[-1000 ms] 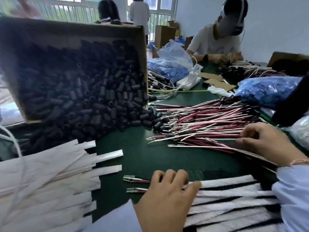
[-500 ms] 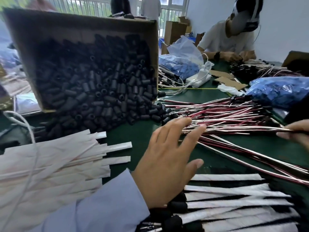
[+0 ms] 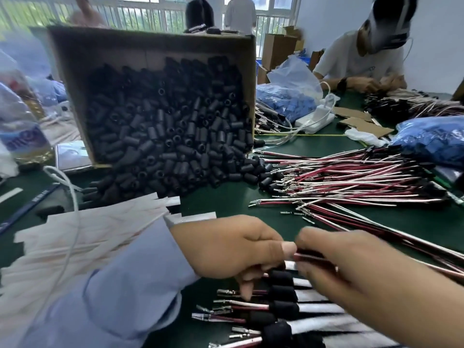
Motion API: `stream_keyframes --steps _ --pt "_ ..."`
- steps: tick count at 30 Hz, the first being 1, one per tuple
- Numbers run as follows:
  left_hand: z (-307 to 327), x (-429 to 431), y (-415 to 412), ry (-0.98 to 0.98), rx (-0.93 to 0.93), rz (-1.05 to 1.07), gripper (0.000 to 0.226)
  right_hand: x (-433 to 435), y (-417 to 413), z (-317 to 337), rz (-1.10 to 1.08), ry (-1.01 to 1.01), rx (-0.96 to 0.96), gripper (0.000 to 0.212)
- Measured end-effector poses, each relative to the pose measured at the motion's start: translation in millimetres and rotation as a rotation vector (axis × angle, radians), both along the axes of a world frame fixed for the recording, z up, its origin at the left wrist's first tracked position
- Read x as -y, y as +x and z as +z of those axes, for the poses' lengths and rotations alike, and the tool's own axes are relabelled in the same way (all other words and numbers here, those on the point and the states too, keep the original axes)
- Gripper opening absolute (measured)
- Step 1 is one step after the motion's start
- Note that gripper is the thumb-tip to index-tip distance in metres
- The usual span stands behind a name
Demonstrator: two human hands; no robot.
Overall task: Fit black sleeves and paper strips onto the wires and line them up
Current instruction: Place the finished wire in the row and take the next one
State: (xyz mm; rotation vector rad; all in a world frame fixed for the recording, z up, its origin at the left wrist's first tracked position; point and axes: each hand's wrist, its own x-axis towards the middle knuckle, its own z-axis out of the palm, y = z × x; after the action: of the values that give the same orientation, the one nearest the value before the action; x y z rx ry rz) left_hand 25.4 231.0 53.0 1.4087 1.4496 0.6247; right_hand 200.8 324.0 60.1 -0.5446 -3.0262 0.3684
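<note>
We are working over a green tabletop (image 3: pixel 241 207) that is carrying everything. Beyond our left hand (image 3: pixel 226 247) a big cardboard box (image 3: pixel 150 46) is standing tipped on its side. Black sleeves (image 3: pixel 170 136) are spilling from its mouth onto the tabletop, and the front of the heap is stopping well short of our knuckles. To the left of that hand, a broad heap of white paper strips (image 3: pixel 88 234) is lying fanned out, partly hidden under its blue cuff (image 3: pixel 140 285). Beyond our right hand (image 3: pixel 364 272) the loose wires (image 3: pixel 351 177), red and white, are lying in a spread bundle, their metal terminals pointing toward the sleeves. Farther off on that side a blue plastic bag (image 3: pixel 431 139) is resting.

Just beneath both hands, on the side nearest us, the finished row (image 3: pixel 281 307) is lying. Its wires are side by side, each wearing a black sleeve, with a paper strip running off under our right wrist and the terminals pointing left.

Our hands are meeting fingertip to fingertip above that row. The right one is pinching a dark red wire (image 3: pixel 310 256) between thumb and fingers. The left one is curling, its thumb pressing against its forefinger at that wire's end and a lower finger touching the row. The pinch is blurring, so we cannot tell whether a sleeve is in it
</note>
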Motion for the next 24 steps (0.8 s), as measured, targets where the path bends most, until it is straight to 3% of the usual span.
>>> stream_keyframes --steps 2,3,5,6,8,10,18,19,22,24 --pt "7 1 -23 0.008 -0.179 0.099 0.036 1 -31 -4 0.114 -0.060 -0.125 0.024" --pt "13 5 -42 0.040 -0.354 0.186 0.034 -7 -43 -7 0.107 -0.118 -0.191 0.029" --pt "24 22 -84 0.027 -0.772 0.340 0.025 -25 -55 -18 -0.023 -0.040 -0.208 0.032" --pt "27 33 -103 -0.051 -0.920 0.388 0.025 -29 -61 -24 -0.052 0.010 -0.191 0.030" --pt "24 48 -128 -0.260 -1.004 0.427 0.032 -26 -71 -42 -0.048 0.039 -0.153 0.026" --pt "16 47 -137 -0.327 -0.972 0.423 0.035 -25 -74 -56 -0.063 0.007 -0.131 0.024" --pt "3 30 -140 -0.156 -0.930 0.394 0.015 -30 -60 -59 -0.086 -0.071 -0.358 0.023" --pt "10 36 -140 -0.086 -0.799 0.443 0.014 -30 -58 -57 -0.087 -0.080 -0.393 0.024" --pt "33 47 -123 0.296 -0.160 0.518 0.027 -34 -54 -50 -0.113 -0.075 -0.565 0.027" --pt "38 45 -105 0.456 -0.027 0.404 0.035 -34 -51 -46 -0.142 -0.040 -0.636 0.026"
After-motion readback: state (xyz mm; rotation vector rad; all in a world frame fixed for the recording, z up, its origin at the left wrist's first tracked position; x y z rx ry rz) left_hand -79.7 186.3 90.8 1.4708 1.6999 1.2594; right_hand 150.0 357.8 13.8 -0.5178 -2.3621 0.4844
